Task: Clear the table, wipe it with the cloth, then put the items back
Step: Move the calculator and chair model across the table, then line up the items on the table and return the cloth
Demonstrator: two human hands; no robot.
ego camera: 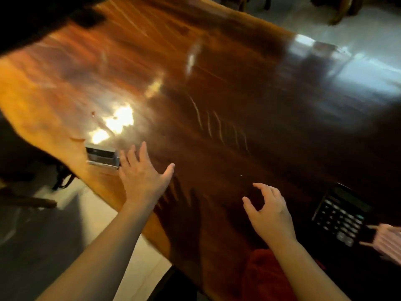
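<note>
A polished dark wooden table (217, 94) fills the view, blurred by motion. A small silver box-like item (102, 157) lies near the table's left edge. My left hand (142, 177) is spread flat just right of it, fingertips close to its side, holding nothing. My right hand (268, 210) hovers over the table's near part with fingers curled apart and empty. A black calculator (342, 216) lies at the right. A pink striped item (388, 241) pokes in at the right edge beside it. A red cloth (264, 272) lies at the near edge under my right forearm.
The table's left edge runs diagonally, with pale floor (71, 224) below it. Dark chair legs (340, 9) stand beyond the far right corner. Bright light reflections (117, 122) glare on the table behind the silver item.
</note>
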